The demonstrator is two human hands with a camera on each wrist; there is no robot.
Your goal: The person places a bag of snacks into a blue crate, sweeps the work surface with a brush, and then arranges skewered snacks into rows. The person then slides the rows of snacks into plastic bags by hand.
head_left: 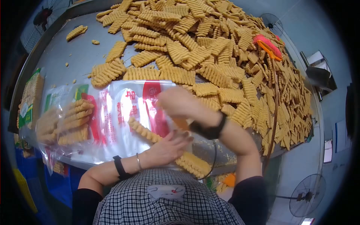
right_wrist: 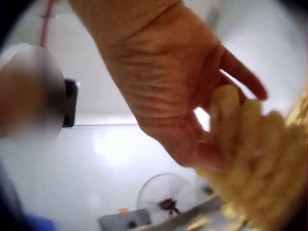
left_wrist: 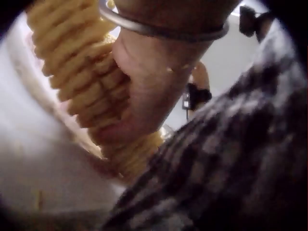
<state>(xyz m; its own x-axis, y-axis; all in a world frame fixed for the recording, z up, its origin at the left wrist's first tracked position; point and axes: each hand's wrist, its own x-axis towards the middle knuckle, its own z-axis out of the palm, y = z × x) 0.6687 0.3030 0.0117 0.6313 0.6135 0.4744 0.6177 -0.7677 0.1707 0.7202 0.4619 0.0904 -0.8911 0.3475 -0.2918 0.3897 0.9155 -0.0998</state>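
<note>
In the head view, my left hand lies across a row of ridged golden biscuits, whose two ends stick out on either side. The left wrist view shows its thumb and fingers gripping that row by the sides, close to the checked apron. My right hand, blurred, hovers beyond the left one, over the edge of a printed plastic bag. Ridged biscuits sit between its thumb and fingers in the right wrist view. The flat bag, red and silver, lies left of both hands.
A large heap of biscuits covers the back and right of the metal table. Filled clear bags and a green-labelled pack lie at left. A pink and orange object rests on the heap. A fan stands at right.
</note>
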